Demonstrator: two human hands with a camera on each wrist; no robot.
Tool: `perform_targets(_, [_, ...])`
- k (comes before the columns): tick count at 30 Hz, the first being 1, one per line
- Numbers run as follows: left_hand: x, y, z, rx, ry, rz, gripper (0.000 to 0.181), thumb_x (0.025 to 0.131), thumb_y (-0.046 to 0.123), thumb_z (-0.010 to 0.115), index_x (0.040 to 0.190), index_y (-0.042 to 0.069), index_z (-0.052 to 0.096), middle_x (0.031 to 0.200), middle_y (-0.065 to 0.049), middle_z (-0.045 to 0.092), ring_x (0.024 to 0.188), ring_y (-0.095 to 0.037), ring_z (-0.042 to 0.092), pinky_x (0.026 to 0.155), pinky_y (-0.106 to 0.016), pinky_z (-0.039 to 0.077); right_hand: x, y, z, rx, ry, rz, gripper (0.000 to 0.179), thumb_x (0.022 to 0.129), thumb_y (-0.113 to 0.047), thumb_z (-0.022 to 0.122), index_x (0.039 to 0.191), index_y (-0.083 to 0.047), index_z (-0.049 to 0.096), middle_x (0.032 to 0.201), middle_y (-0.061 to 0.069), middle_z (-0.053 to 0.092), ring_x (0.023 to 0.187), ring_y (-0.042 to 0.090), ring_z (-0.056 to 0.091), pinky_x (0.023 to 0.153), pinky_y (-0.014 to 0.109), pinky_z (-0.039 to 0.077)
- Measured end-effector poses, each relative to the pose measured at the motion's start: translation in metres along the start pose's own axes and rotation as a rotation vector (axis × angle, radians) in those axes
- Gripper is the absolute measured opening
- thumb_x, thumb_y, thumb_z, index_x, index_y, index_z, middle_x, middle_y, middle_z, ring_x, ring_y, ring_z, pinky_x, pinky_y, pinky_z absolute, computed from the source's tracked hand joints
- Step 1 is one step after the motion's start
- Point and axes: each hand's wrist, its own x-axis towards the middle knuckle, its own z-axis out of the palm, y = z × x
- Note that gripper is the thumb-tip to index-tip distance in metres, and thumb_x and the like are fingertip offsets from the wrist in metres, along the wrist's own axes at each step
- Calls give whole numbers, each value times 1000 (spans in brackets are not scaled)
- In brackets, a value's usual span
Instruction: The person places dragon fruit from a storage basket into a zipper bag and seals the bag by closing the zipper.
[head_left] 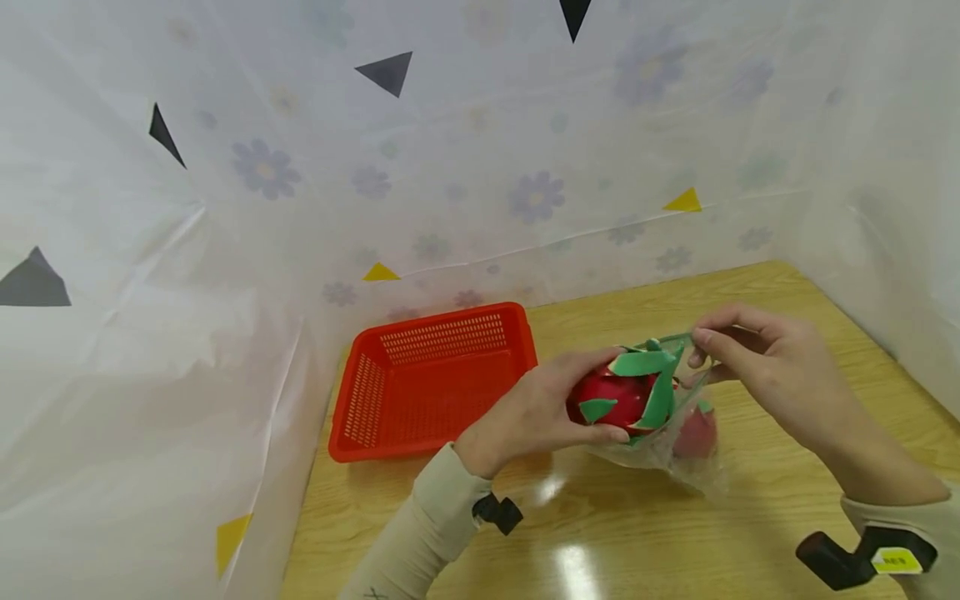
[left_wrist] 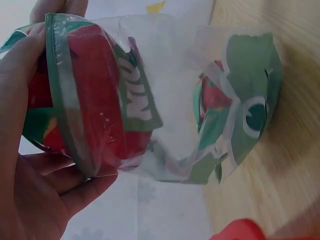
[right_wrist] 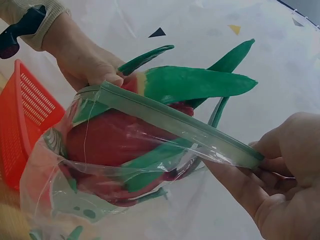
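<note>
A red dragon fruit [head_left: 615, 402] with green leafy scales sits partly inside the mouth of a clear zip bag [head_left: 637, 454]. My left hand [head_left: 532, 412] grips the fruit from the left, thumb and fingers around its body. At the bag's far side my right hand [head_left: 772, 367] pinches the green zip rim [right_wrist: 180, 122], stretching the mouth wide. Deeper in the bag lies another red thing with green scales [head_left: 696, 433]; in the left wrist view it shows [left_wrist: 215, 95] near the bag's bottom. Green printing [left_wrist: 137, 92] covers part of the bag.
A red plastic basket [head_left: 438, 321] with slotted sides stands left of the hands on the wooden table [head_left: 622, 542]. White sheeting [head_left: 465, 150] with flower prints encloses the table at the back and sides.
</note>
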Motion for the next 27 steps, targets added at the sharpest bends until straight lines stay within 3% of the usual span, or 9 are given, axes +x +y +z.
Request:
perform_targets(5, [-4,3,-4,185,-20,-20,86,84,62,67,155,41,24,131,0,54,103,-7,58,81,-13,51,-1,0,0,-7,1,25,11,99,-8,59,104,-2,66,87,4,65,72,14,70,65,28,60])
perform_targets(8, [-5,4,-5,237,-25,-31,81,87,63,62,156,42,23,133,-4,53,100,-8,59,80,-14,52,-2,0,0,-5,-4,38,12,99,-9,59,105,-1,66,87,5,65,73,14,69,65,28,60])
perform_targets(10, [-7,2,-5,228,-23,-44,77,91,61,59,156,41,23,136,-4,54,100,-8,59,81,-15,53,-2,0,-1,-9,-5,43,12,99,-10,58,105,-2,66,86,4,66,74,13,69,65,27,60])
perform_targets(12, [-9,-1,-4,220,-24,-69,73,95,56,57,157,38,23,138,-6,55,89,-8,60,78,-15,52,-2,0,-1,-27,-1,49,12,99,-10,59,105,-4,66,86,4,66,74,13,69,65,27,60])
perform_targets(16, [-13,-7,1,265,11,-73,63,99,40,58,155,21,33,130,-8,62,74,-9,61,75,-14,52,-4,3,0,-58,7,60,11,99,-12,60,104,-7,68,91,2,67,73,12,70,64,26,60])
perform_targets(21, [-12,-11,3,236,83,-38,44,99,21,62,139,10,50,114,-6,67,93,-8,69,78,-10,53,-5,5,1,-66,6,56,12,100,-12,59,105,-7,68,93,2,68,74,12,71,65,25,60])
perform_targets(27, [-7,-13,4,218,152,-60,41,96,17,66,134,8,53,102,-4,60,81,-6,62,69,-6,50,-5,3,3,-93,8,50,10,99,-13,60,105,-10,68,94,0,68,74,11,70,65,25,59])
